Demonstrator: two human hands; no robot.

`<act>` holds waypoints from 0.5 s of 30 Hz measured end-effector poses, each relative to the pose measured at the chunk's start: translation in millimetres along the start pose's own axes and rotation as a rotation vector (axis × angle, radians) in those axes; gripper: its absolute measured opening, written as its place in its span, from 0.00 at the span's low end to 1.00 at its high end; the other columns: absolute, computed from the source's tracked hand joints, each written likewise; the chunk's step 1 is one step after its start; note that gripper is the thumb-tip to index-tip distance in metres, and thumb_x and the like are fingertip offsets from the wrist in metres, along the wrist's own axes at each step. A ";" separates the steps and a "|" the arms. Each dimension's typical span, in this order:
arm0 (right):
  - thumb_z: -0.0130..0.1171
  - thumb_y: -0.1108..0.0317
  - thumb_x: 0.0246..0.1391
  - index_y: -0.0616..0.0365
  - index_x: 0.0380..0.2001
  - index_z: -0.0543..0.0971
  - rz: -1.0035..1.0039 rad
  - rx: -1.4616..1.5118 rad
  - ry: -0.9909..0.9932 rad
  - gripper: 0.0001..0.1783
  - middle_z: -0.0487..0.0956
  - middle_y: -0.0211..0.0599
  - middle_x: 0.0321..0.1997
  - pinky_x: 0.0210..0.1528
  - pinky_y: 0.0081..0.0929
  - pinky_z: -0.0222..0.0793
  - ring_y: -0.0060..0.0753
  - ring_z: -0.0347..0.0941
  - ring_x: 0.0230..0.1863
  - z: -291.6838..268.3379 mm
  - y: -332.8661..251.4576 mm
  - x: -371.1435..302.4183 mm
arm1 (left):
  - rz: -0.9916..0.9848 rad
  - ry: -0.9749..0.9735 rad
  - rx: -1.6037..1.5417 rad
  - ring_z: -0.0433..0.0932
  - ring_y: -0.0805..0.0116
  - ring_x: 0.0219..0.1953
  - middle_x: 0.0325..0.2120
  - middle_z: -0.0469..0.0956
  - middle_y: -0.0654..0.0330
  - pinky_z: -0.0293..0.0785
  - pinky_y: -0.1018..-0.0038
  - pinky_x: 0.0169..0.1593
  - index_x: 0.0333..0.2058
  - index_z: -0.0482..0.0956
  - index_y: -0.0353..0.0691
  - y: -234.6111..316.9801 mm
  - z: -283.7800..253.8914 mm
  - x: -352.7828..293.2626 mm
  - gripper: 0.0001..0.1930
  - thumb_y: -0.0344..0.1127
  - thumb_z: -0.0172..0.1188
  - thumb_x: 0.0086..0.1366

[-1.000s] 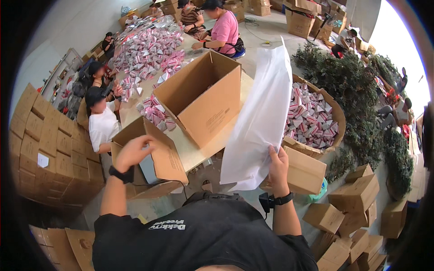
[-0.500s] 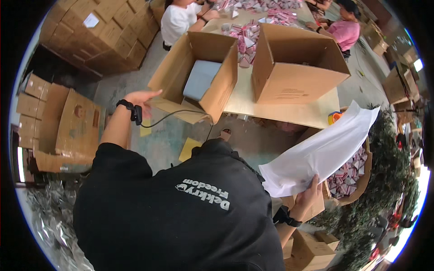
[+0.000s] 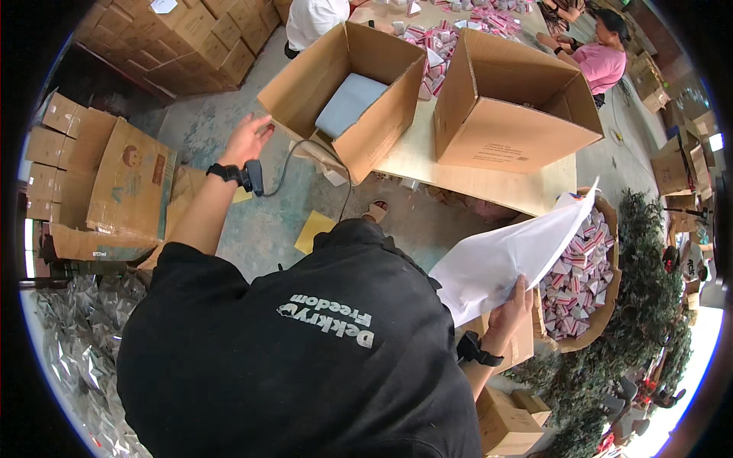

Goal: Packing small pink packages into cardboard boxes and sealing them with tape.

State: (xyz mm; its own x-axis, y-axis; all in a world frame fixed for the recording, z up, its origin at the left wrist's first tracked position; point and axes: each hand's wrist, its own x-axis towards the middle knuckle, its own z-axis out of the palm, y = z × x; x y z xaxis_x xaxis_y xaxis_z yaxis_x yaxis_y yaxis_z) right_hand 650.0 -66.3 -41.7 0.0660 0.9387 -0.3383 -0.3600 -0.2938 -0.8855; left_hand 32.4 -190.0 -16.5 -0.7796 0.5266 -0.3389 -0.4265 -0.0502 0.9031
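Fingers of right hand (image 3: pixel 510 311) pinch white sheet (image 3: pixel 496 263) at its lower edge, right of torso, forearm angled outward. Left hand (image 3: pixel 246 141) extends forward-left, fingers slightly spread, just beside open carton (image 3: pixel 385 126).

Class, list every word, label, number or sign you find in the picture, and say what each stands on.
Black shirt: two lines of pale lettering, readable but not copied here.
Right-hand open box: small dark print, too small to read.
Carton at left: face drawing, blurred marks.
White label on stacked cartons: any print too small to read.
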 end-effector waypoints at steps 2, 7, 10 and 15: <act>0.52 0.69 0.65 0.64 0.54 0.72 0.001 -0.010 -0.026 0.16 0.78 0.37 0.46 0.35 0.24 0.75 0.29 0.76 0.41 1.3 2.9 4.0 | -0.007 -0.061 0.018 0.73 0.65 0.50 0.52 0.71 0.56 0.73 0.70 0.56 0.60 0.65 0.35 14.4 -5.8 27.1 0.29 0.33 0.64 0.62; 0.52 0.69 0.66 0.66 0.49 0.75 -0.042 -0.013 -0.034 0.13 0.80 0.36 0.42 0.35 0.22 0.73 0.26 0.77 0.37 13.7 2.1 7.3 | -0.125 -0.117 0.933 0.74 0.63 0.51 0.51 0.75 0.58 0.73 0.66 0.53 0.58 0.70 0.37 119.8 99.6 -35.3 0.27 0.44 0.60 0.65; 0.52 0.69 0.66 0.66 0.50 0.74 -0.022 -0.030 -0.025 0.14 0.79 0.36 0.43 0.35 0.23 0.74 0.27 0.77 0.38 23.2 -8.5 0.8 | 0.729 -0.389 1.584 0.79 0.63 0.44 0.49 0.78 0.56 0.74 0.66 0.50 0.56 0.72 0.36 138.8 136.2 -75.5 0.27 0.49 0.58 0.66; 0.51 0.69 0.66 0.65 0.51 0.74 -0.030 0.035 -0.019 0.14 0.80 0.36 0.43 0.33 0.24 0.74 0.27 0.77 0.38 14.2 8.0 6.5 | 0.209 -1.391 0.116 0.81 0.62 0.41 0.48 0.78 0.52 0.78 0.72 0.44 0.52 0.73 0.40 164.0 197.5 -174.9 0.17 0.44 0.52 0.71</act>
State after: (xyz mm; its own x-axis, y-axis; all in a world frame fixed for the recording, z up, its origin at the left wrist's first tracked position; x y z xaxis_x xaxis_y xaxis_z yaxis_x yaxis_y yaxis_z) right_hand 634.3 -60.1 -46.5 0.0597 0.9504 -0.3051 -0.3907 -0.2590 -0.8833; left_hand 189.4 -122.7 243.0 0.2890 0.9173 0.2741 -0.2685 -0.1972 0.9429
